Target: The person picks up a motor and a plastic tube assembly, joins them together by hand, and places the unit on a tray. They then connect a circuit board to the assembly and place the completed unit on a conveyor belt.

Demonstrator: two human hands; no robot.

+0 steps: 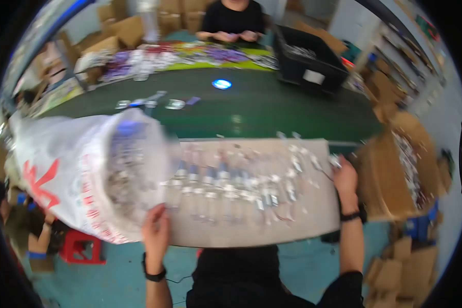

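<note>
A big white woven sack (72, 169) with red markings lies on its side at the left, its open mouth facing right and full of small clear packets. My left hand (156, 231) grips the lower rim of the sack's mouth. Several small packeted parts (231, 187) with wires lie spilled in rows across a flat grey cardboard sheet (313, 220). My right hand (344, 177) rests at the sheet's right edge, fingers closed on a small packet (335, 161).
A green conveyor belt (251, 110) runs beyond the sheet, with a few packets on it. A person in black sits across it behind piles of packets. A black crate (308, 61) stands at the back right. Open cardboard boxes (395, 174) stand right; a red stool (82, 246) lower left.
</note>
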